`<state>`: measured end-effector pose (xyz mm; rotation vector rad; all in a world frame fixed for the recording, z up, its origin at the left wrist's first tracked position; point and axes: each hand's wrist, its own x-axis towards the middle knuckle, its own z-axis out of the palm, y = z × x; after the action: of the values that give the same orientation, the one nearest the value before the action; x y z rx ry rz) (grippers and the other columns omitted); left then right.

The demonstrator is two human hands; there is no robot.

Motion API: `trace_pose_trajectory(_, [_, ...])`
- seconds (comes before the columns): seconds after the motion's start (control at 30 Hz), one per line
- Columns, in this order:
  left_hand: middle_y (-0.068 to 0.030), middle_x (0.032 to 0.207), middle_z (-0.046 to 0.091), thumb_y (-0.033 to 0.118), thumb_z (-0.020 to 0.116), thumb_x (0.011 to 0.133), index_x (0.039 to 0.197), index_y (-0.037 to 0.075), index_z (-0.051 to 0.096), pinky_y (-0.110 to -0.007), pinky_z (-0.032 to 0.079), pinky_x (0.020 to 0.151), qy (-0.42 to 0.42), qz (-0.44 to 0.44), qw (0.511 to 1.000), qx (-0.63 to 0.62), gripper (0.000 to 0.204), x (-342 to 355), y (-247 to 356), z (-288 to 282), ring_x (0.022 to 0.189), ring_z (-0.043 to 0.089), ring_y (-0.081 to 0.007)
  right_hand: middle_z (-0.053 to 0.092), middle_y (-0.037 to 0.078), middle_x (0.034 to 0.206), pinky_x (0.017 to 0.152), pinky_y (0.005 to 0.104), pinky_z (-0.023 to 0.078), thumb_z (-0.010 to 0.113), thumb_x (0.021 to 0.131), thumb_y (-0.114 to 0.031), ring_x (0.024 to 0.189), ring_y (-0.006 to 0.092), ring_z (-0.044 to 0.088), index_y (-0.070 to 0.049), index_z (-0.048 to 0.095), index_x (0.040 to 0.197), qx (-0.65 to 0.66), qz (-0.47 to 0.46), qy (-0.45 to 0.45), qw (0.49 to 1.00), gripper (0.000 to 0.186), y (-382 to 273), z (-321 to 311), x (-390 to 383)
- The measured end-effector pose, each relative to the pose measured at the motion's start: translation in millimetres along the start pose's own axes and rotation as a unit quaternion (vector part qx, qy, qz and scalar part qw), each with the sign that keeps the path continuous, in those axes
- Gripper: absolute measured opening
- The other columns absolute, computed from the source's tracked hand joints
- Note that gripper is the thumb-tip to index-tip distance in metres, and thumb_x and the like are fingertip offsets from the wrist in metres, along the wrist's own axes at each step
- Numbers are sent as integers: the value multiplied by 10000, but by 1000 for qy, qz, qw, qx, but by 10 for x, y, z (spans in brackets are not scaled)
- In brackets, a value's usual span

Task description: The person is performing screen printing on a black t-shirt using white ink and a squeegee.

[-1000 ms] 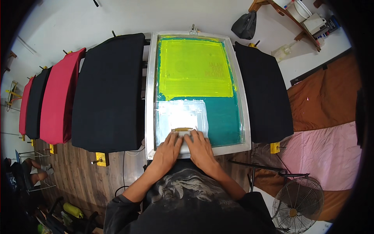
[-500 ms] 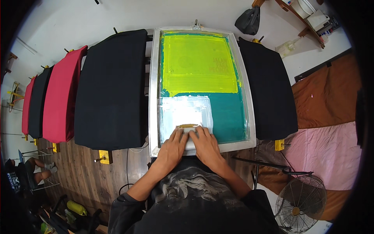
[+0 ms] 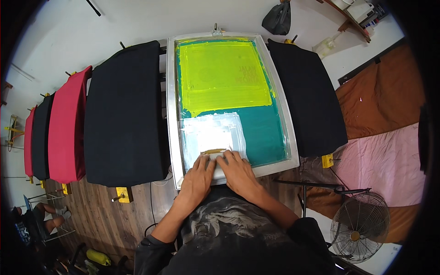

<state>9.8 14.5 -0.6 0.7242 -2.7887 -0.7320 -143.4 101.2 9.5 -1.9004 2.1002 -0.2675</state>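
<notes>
Squeegee [image 3: 213,151], or a tool much like one, with a brown upper edge and a pale body, lies across the near left part of a framed screen, close to the near bar of its pale metal frame [image 3: 173,114]. The left hand [image 3: 197,178] and the right hand [image 3: 237,170] are side by side on it, fingers bent over its top; the grip of each looks clamped on the tool, though the thumbs are hidden beneath and the bright glare makes its lower part hard to read. Just beyond the fingertips spreads a white ink patch [image 3: 213,130], which also runs along the tool's left side. To its right is bare teal mesh [image 3: 263,140], and above it a large yellow-green block [image 3: 220,75] with faint lettering near its right side. A metal clamp [image 3: 217,32] sits at the frame's far bar. One wide black panel [image 3: 124,114] stands to the left of the frame and another black panel [image 3: 307,101] to the right; beyond the left one comes a red panel [image 3: 68,130]. A round fan [image 3: 360,229] stands at lower right, near a pink cloth [image 3: 389,176].
</notes>
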Motion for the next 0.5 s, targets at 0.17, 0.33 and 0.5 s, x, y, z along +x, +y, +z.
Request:
trace_pose_trajectory(0.17, [-254,1273,540,-58,594,739,1243,-64,522,-419,525,928,-105,-46,993,-39,509,48,172,-345,1183,568,-397,518,129,1151,833,459,483,720,621,31,1092,331,531,-38,560,1182,27,-4,-56,998,587,-20,-263,19])
trace_pose_trajectory(0.33, [-252,1235,554,-66,593,725,1227,-72,518,-424,518,937,-29,-19,999,-37,508,116,16,-191,1161,569,-409,534,142,1120,803,460,485,698,666,16,1068,341,546,-28,572,1147,-1,8,-16,1000,499,-10,-188,139])
trace_pose_trajectory(0.5, [-267,1221,554,-55,606,714,1231,-70,514,-424,515,942,-22,21,1000,-7,526,-45,53,-69,1163,563,-413,498,143,1154,792,461,497,708,636,26,1093,343,518,-23,539,1175,14,-7,-4,1000,568,-18,-15,-57])
